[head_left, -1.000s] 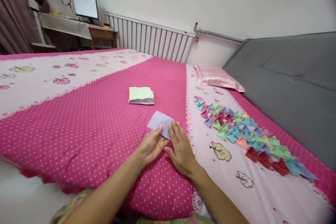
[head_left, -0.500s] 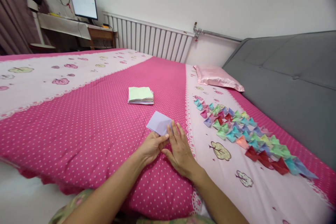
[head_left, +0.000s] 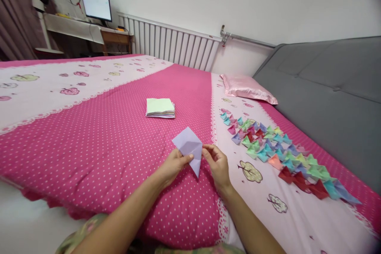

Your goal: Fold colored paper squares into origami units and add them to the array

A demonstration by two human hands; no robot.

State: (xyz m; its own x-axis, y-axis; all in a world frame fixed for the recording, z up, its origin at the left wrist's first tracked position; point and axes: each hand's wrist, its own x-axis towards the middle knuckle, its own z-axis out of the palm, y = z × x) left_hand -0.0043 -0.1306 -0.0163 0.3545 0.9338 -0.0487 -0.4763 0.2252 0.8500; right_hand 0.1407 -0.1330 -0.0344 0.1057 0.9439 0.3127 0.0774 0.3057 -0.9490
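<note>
A lavender sheet of origami paper [head_left: 188, 141], partly folded, is held up above the pink dotted bedspread, with a pointed flap hanging at its lower right. My left hand [head_left: 175, 165] grips its lower left edge, thumb on top and fingers underneath. At the right corner, my right hand [head_left: 216, 164] is closed in a pinch, thumb and index finger at the paper's edge. Beyond the hands lies a stack of square paper [head_left: 160, 106] with a pale green sheet on top. Rows of several folded paper boats [head_left: 275, 149] in many colours spread out to the right.
The bed's pink bedspread [head_left: 119, 135] lies under everything. A pink pillow [head_left: 248, 89] rests by the grey headboard [head_left: 324, 75]. At the far side stand a white radiator [head_left: 169, 39] and a desk [head_left: 116, 37] with a monitor [head_left: 95, 5].
The lavender paper has been turned and partly unfolded, so a pointed flap now hangs down. My right hand has shifted right, from lying flat on the paper to pinching at its corner.
</note>
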